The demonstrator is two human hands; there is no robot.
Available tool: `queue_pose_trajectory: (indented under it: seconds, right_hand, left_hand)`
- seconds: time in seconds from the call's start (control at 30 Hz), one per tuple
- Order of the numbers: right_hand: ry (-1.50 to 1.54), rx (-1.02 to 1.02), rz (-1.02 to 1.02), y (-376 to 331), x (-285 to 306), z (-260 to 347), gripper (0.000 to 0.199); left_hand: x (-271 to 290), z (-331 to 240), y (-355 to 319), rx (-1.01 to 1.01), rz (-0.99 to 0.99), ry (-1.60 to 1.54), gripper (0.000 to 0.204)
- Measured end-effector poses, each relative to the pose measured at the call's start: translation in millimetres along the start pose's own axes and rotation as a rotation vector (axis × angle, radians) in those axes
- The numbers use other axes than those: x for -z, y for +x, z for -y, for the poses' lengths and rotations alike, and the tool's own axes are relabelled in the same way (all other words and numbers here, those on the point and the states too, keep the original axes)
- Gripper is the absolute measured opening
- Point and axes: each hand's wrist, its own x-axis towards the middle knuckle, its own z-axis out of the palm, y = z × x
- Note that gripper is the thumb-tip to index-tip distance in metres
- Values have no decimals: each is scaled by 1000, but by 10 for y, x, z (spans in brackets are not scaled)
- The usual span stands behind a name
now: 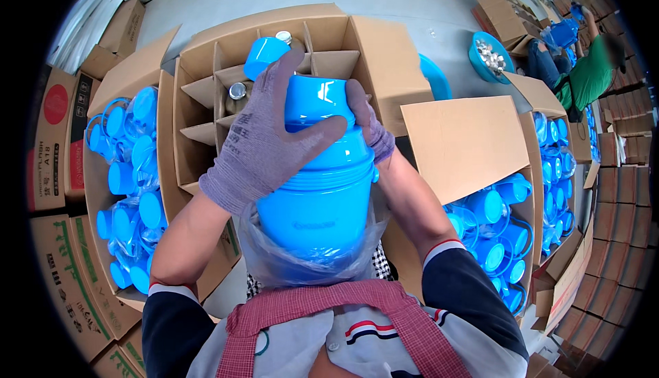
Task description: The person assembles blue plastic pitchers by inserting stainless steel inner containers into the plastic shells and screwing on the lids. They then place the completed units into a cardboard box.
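Observation:
A large blue plastic container with a ridged collar and a narrower top stands upright before my chest, its lower part inside a clear plastic bag. My left hand, in a grey-purple glove, wraps the top's left side, thumb across the front. On the right side of the top, my right hand grips in a matching glove, its palm partly hidden. Just past my left fingers shows a blue cup-shaped piece; whether they touch it, I cannot tell. Behind, a divided cardboard box holds silver-capped bottles.
Open cartons of bagged blue plastic parts stand at left and right. Farther right, a blue basin holds small metallic pieces, near a person in a green shirt. Stacked cartons line the right; more cartons are at left.

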Motion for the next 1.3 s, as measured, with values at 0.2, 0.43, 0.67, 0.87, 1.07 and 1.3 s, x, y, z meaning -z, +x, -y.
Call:
queue_pose_trajectory:
  seconds: [0.2, 0.43, 0.67, 0.87, 1.07, 1.3]
  right_hand:
    - [-205, 8, -98, 29, -29, -25, 73]
    - [-966, -117, -464, -87, -557, 182, 59]
    - [-785, 105, -265, -227, -285, 102, 50]
    - [-2046, 268, -161, -422, -721, 366, 35]
    - [-1496, 493, -417, -216, -200, 150, 54]
    - [-514, -150, -321, -198, 60, 537, 60]
  left_hand:
    - [-54, -55, -56, -25, -22, 68, 84]
    - [304, 525, -63, -68, 183, -202, 91]
    - [-136, -88, 150, -398, -104, 455, 91]
    - [326, 867, 6, -272, -122, 116, 97]
    - [-56, -28, 251, -528, -113, 95, 91]
    - [235, 502, 128, -282, -222, 230, 80]
